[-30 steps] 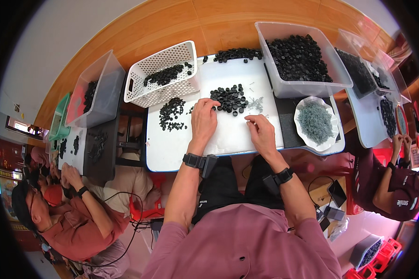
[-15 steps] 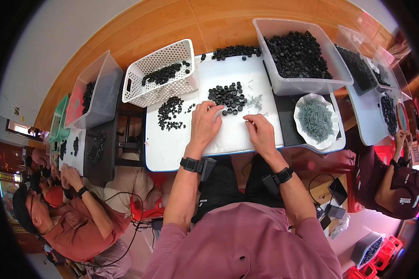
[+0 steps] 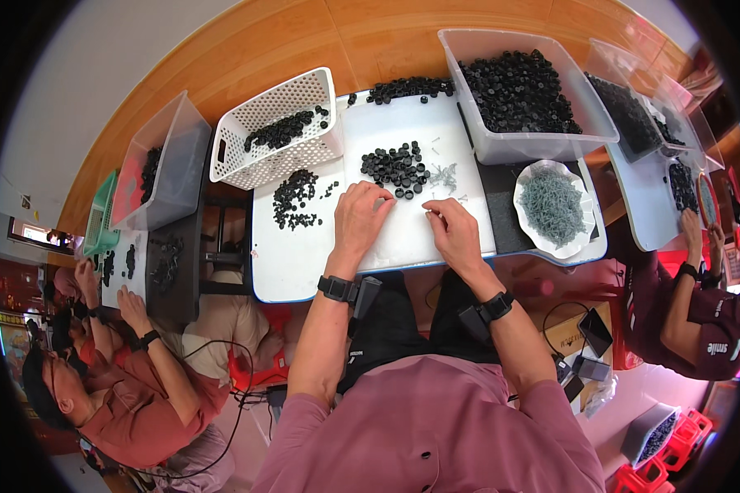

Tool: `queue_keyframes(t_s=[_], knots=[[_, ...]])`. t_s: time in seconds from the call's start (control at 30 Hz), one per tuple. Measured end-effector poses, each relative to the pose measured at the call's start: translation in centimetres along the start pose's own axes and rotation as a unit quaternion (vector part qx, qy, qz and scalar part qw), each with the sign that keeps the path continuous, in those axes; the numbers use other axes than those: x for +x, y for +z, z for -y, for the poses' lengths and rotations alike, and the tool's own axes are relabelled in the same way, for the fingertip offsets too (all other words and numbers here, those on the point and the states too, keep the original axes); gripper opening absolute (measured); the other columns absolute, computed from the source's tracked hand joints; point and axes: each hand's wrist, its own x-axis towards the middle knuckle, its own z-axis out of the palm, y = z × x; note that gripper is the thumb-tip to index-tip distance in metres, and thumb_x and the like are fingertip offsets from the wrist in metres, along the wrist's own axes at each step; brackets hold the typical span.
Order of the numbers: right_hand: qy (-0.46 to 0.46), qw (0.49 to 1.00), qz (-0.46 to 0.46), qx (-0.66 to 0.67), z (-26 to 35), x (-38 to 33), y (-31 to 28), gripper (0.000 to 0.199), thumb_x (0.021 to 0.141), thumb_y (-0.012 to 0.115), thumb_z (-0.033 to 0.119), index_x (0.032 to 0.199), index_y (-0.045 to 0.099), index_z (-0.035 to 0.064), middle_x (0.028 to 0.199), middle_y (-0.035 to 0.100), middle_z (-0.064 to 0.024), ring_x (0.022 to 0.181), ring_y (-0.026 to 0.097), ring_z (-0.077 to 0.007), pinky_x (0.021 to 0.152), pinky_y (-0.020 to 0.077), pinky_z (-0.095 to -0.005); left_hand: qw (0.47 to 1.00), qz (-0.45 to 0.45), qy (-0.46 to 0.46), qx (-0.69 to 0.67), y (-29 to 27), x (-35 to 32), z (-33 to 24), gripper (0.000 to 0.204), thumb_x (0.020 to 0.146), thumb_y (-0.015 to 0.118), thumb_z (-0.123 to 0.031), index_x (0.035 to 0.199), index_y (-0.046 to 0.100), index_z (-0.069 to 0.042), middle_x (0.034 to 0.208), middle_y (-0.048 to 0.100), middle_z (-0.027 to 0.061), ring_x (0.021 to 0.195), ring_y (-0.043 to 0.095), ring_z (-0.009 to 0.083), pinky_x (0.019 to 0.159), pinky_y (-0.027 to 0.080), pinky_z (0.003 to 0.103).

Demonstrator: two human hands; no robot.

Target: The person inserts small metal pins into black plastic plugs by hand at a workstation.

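Observation:
My left hand [image 3: 359,218] is closed over the white tabletop [image 3: 304,259], its fingertips bent together beside the near edge of a pile of black round caps [image 3: 393,167]. Across a small gap, my right hand [image 3: 454,232] is closed too, with thumb and forefinger meeting. Whatever either hand pinches is too small or hidden to make out. A few pale grey screws [image 3: 443,176] lie loose just beyond the right fingertips. Left of my left hand spreads a heap of smaller black parts [image 3: 294,197].
A white perforated basket [image 3: 334,123] and a clear bin [image 3: 543,149] stand at the back, both holding black parts. A scalloped white dish [image 3: 524,232] of screws sits at right. More black caps [image 3: 411,89] line the back edge. Co-workers sit at tables on both sides.
My hands stay in nearly the same place with slight finger movement. The left co-worker's hands have come apart, and the right co-worker's hands have shifted toward their parts. The view has moved slightly.

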Motion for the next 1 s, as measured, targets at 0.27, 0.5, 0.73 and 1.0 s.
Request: queue_keyframes(t_s=[0.27, 0.5, 0.73, 1.0], knots=[[0.002, 1.0, 0.004, 0.002, -0.1, 0.1, 0.2, 0.013, 0.092, 0.068, 0.001, 0.104, 0.072, 0.0045, 0.092, 0.069, -0.0127, 0.075, 0.069, -0.0305, 0.067, 0.0534, -0.0385, 0.995, 0.04, -0.079, -0.045, 0.4, 0.5, 0.7, 0.016, 0.084, 0.08, -0.013, 0.097, 0.074, -0.007, 0.095, 0.069, 0.0085, 0.096, 0.066, 0.0287, 0.085, 0.052, 0.041], [-0.001, 1.0, 0.0, 0.002, -0.1, -0.1, 0.1, 0.013, 0.092, 0.069, 0.001, 0.104, 0.072, 0.0045, 0.092, 0.069, -0.0124, 0.075, 0.069, -0.0308, 0.068, 0.0535, -0.0387, 0.994, 0.018, -0.1, -0.048, 0.4, 0.3, 0.3, 0.02, 0.081, 0.081, -0.012, 0.099, 0.074, -0.005, 0.097, 0.072, 0.0085, 0.081, 0.063, 0.0242, 0.076, 0.053, 0.037], [-0.002, 1.0, 0.003, 0.0, 0.1, -0.1, 0.2, 0.014, 0.092, 0.069, 0.0, 0.104, 0.073, 0.0044, 0.092, 0.07, -0.0121, 0.074, 0.069, -0.0299, 0.067, 0.0537, -0.0379, 0.992, -0.126, 0.032, -0.002, 0.3, 0.2, 0.4, 0.021, 0.082, 0.081, -0.01, 0.101, 0.073, -0.005, 0.097, 0.074, 0.0084, 0.085, 0.069, 0.0217, 0.077, 0.055, 0.033], [0.077, 0.993, 0.003, 0.091, -0.6, -0.1, -0.3, 0.016, 0.089, 0.074, 0.003, 0.106, 0.074, 0.0023, 0.089, 0.075, -0.0068, 0.063, 0.061, -0.0107, 0.058, 0.0482, -0.0269, 0.968, -0.017, -0.137, -0.211, 2.0, -2.0, -3.7, 0.022, 0.086, 0.08, -0.008, 0.106, 0.072, -0.003, 0.09, 0.076, 0.0066, 0.077, 0.07, 0.0115, 0.072, 0.056, 0.027]])
